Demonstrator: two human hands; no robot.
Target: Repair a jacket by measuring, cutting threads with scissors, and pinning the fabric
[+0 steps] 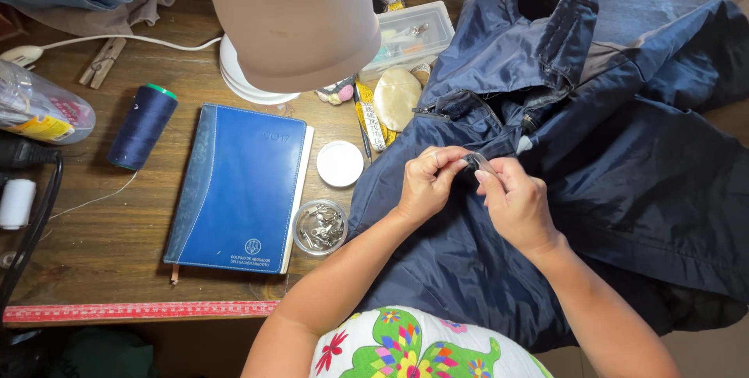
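At centre frame, the left hand (pixel 425 183) is pinching dark jacket (pixel 624 152) fabric; the right hand (pixel 515 202) is pinching a small metal tool (pixel 482 163) against it.

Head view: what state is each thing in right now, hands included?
Left hand: pinching the jacket fabric, closed.
Right hand: grip closed on a small metal tool.
Jacket: spread crumpled on the table, collar zipper open.
Notebook: closed, lying flat.
Small jar: open, metal bits inside.
White lid: off, lying beside the notebook.
Thread spool: lying on its side.
Clear plastic box: closed, it seems.
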